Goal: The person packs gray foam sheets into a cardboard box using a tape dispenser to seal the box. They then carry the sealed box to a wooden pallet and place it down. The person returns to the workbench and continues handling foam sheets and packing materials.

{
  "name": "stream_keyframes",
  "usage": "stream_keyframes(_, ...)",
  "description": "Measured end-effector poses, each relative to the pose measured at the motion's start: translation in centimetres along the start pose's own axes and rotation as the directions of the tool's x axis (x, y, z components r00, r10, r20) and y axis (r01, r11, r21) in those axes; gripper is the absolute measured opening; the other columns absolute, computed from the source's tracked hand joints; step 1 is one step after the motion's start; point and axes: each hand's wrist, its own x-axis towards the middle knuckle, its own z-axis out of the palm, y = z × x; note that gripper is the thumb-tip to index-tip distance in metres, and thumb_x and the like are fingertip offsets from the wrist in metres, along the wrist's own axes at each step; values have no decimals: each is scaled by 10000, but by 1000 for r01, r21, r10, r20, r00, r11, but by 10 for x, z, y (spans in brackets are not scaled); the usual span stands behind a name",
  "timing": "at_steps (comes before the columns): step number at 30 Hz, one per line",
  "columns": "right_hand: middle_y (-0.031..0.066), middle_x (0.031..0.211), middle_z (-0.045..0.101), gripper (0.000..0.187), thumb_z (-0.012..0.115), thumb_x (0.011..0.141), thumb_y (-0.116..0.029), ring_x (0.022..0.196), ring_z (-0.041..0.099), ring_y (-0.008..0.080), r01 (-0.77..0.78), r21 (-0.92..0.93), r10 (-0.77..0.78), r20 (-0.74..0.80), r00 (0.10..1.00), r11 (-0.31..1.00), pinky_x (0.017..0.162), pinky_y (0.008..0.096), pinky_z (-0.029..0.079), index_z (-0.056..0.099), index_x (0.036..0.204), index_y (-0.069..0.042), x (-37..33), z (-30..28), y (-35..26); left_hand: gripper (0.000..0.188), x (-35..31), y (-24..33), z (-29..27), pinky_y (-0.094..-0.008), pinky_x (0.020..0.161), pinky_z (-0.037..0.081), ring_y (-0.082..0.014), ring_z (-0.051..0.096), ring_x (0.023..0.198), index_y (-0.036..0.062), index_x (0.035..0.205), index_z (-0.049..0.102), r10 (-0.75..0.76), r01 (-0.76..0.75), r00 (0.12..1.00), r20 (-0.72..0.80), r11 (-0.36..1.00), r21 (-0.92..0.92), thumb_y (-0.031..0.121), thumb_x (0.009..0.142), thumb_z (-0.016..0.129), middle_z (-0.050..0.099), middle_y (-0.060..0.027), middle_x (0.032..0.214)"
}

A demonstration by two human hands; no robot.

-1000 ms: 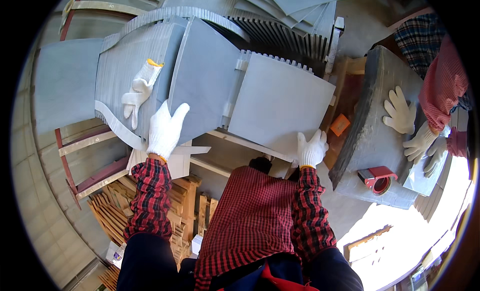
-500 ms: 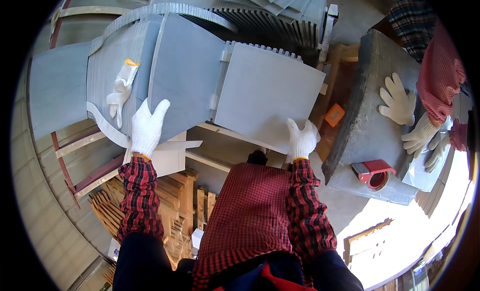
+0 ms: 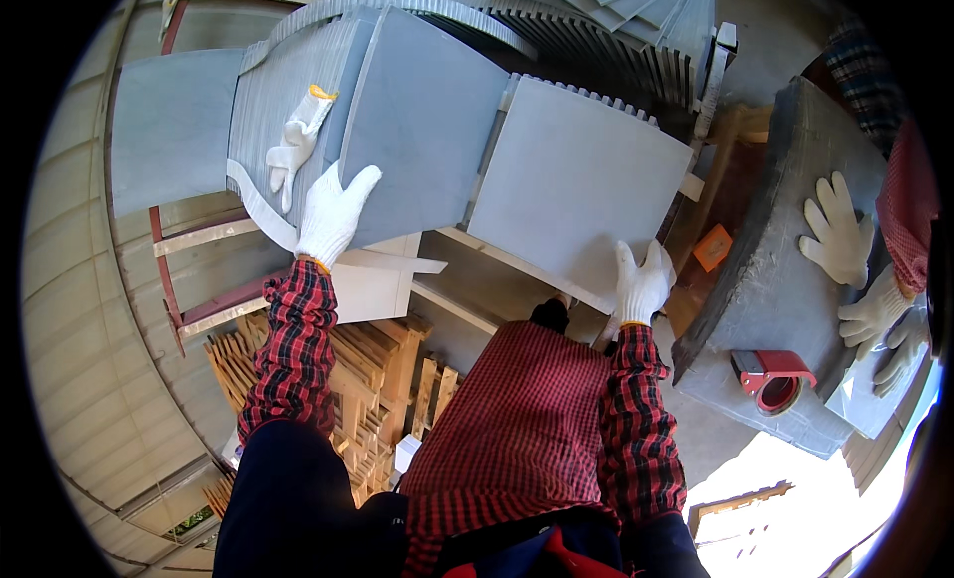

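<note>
My left hand (image 3: 333, 215), in a white knit glove, grips the lower left edge of a large grey panel (image 3: 427, 121); its thumb lies on the panel's face. Farther right, my right hand (image 3: 643, 283), gloved alike, is closed at the lower right corner of a squarish grey panel (image 3: 581, 175). Its thumb shows in front, and the other fingers are partly hidden. Left of the large panel stands a tight stack of thin grey sheets (image 3: 288, 91), with a loose white glove (image 3: 298, 146) lying on it.
A grey-covered block (image 3: 740, 280) at the right carries a red tape dispenser (image 3: 775, 377) and another white glove (image 3: 837, 230). A co-worker's gloved hand (image 3: 874, 310) is beside them. An orange box (image 3: 713, 248) lies nearby. Wooden slats (image 3: 373, 379) are piled below my left arm.
The whole scene has shifted right in view, panels and hands together. Both of my hands keep about the same places on the panels.
</note>
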Motion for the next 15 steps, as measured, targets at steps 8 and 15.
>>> stream_keyframes(8, 232, 1412, 509, 678, 742, 823, -338, 1281, 468, 419, 78, 118, -76, -27, 997, 990, 1046, 488, 420, 518, 1384, -29, -20, -78, -52, 477, -4, -3, 2, -355, 928, 464, -250, 620, 1026, -47, 1228, 612, 16, -16, 999, -45, 1000, 11, 354, 970, 618, 681, -149, 1135)
stream_keyframes(15, 217, 1400, 512, 634, 771, 805, -250, 1265, 477, 423, 250, 0, -234, -361, 903, 968, 1051, 493, 405, 547, 1363, -48, 30, -172, -62, 517, 0, -7, 1, -348, 957, 453, -256, 618, 1061, -49, 1263, 594, 6, -6, 1000, -21, 1000, -3, 381, 976, 606, 678, -157, 1166)
